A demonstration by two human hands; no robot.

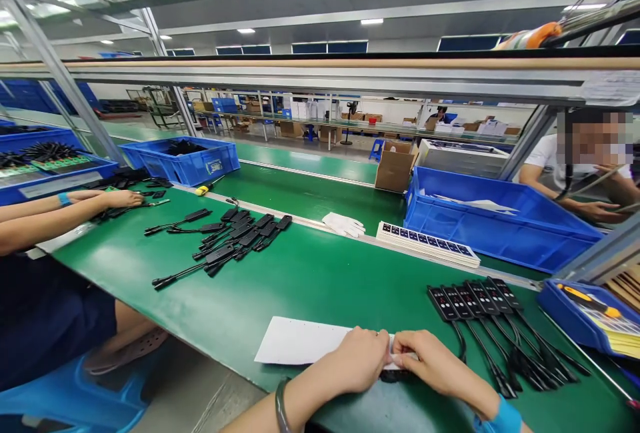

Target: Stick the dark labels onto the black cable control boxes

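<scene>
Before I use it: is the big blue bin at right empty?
Not empty: the blue bin holds white sheets, visible over its near wall. How full, cannot tell.

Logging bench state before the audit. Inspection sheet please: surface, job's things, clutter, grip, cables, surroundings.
Surface: green bench; damage, nothing seen
Job's things: white sheet; dark item, mostly hidden under the fingers
Clutter: white glove and yellow tool along far edge
Grip: left hand and right hand meet at sheet's right end; exact hold hidden
Cables: black units in a row at right, cords overlapping; more piled left
Surroundings: blue bin beyond; co-workers both sides
</scene>
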